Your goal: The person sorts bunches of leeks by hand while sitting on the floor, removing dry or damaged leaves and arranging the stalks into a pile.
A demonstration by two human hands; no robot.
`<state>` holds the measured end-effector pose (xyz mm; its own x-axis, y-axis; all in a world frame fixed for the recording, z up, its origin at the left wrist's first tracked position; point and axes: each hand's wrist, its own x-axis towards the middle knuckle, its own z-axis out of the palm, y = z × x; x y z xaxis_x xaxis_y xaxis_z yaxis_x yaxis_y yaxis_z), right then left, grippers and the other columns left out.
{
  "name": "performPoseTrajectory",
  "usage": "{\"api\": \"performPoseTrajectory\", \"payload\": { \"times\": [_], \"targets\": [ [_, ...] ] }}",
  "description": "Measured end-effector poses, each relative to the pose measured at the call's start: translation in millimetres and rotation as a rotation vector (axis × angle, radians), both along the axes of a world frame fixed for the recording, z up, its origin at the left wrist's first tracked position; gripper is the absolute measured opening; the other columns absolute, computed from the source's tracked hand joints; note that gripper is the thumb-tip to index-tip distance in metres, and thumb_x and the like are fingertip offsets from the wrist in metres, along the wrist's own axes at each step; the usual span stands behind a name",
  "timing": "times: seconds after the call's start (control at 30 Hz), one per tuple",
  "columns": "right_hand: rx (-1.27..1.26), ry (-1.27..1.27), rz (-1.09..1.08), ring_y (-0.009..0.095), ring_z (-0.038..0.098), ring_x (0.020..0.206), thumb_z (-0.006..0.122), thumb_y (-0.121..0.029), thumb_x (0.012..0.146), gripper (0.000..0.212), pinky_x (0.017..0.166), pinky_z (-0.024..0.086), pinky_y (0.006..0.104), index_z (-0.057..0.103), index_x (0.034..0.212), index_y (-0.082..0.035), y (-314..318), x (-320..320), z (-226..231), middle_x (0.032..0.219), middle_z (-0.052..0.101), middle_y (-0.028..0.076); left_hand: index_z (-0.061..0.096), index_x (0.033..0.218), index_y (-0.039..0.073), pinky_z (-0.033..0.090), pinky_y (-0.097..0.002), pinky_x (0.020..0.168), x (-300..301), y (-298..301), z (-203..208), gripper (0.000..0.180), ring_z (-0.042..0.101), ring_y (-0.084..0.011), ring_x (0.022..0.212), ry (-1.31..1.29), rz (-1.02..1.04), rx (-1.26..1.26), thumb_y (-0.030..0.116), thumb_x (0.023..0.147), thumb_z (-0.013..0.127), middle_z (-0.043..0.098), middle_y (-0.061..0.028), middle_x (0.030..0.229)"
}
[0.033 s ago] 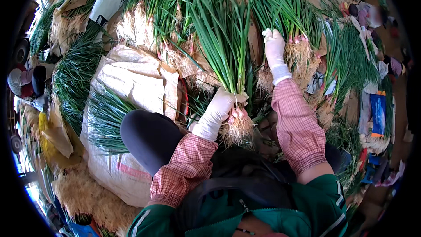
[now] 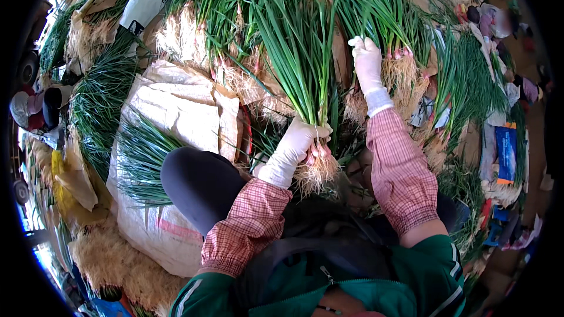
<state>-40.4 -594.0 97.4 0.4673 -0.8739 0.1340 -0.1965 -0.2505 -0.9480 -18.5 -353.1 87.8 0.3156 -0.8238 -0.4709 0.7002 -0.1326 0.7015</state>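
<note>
A bunch of spring onions [image 2: 302, 76], with long green leaves, pinkish bulbs and pale stringy roots, stands leaves-away in front of me. My left hand [image 2: 299, 138], in a white glove, is wrapped around it just above the bulbs. A thin pale tie seems to circle the bunch at the grip. My right hand [image 2: 367, 61], also gloved, is raised farther off to the right with its fingers curled together. Beside it lie other spring onions [image 2: 399, 38] with their roots toward me. Whatever the right fingertips pinch, if anything, is too small to make out.
Heaps of spring onions [image 2: 217, 12] cover the far side. A folded pale woven sack [image 2: 182, 103] lies left of my knee, with a small green bunch [image 2: 147, 158] on it. Clumped roots [image 2: 117, 252] sit lower left. A blue and orange packet [image 2: 506, 149] is at right.
My right hand has shifted very slightly, its fingertips a little farther away from me. My left hand and the bunch in it stay in place.
</note>
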Motion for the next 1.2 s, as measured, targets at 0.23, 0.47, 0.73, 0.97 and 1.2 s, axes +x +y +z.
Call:
{"api": "performPoseTrajectory", "payload": {
  "times": [0.23,0.47,0.73,0.97,1.2],
  "targets": [
    [0.170,0.258,0.307,0.017,0.056,0.081,0.068,-0.058,0.075,0.061,0.078,0.044,0.0310,0.064,0.089,0.001,7.9,48.9,32.3,0.082,0.063,0.008,0.051,0.102,-0.006,0.042,-0.0253,0.033,-10.5,-7.9,-16.1,0.033,0.056,-0.0162,0.042,-0.146,-0.017,0.056,-0.004,0.073,0.065,0.063,-0.0122,0.075],
    [-0.167,0.346,0.390,0.022,0.062,0.073,0.065,-0.029,0.085,0.032,0.068,0.046,0.0344,0.064,0.092,0.002,5.2,72.3,13.5,0.082,0.066,0.008,0.052,0.100,-0.005,0.039,-0.0255,0.029,-9.2,0.3,7.4,0.024,0.052,-0.0143,0.033,-0.253,-0.125,0.261,-0.001,0.078,0.061,0.058,-0.0080,0.057],
    [0.035,0.169,0.036,0.011,0.054,0.064,0.049,-0.007,0.091,0.012,0.055,0.042,0.0251,0.058,0.092,0.002,-14.0,62.8,-27.2,0.081,0.063,0.006,0.062,0.083,-0.006,0.038,-0.0207,0.029,14.5,13.3,44.6,0.015,0.057,-0.0138,0.038,0.032,-0.136,0.033,0.008,0.076,0.063,0.063,-0.0150,0.062],
    [0.298,0.007,0.000,0.013,0.055,0.067,0.050,-0.004,0.090,0.013,0.062,0.042,0.0260,0.061,0.089,0.003,-3.9,95.2,-0.8,0.079,0.064,0.006,0.062,0.084,-0.010,0.038,-0.0172,0.030,29.2,16.2,44.9,0.021,0.061,-0.0207,0.044,0.177,-0.062,-0.093,0.009,0.080,0.057,0.063,-0.0198,0.065],
    [-0.311,0.165,-0.463,0.015,0.051,0.050,0.047,-0.011,0.092,0.019,0.045,0.040,0.0299,0.062,0.089,0.001,-170.5,49.1,0.1,0.070,0.062,0.004,0.048,0.105,-0.001,0.042,-0.0217,0.030,-0.9,30.1,114.9,0.032,0.061,-0.0226,0.043,0.162,-0.117,-0.223,0.003,0.076,0.062,0.061,-0.0129,0.074]
  ]
}}
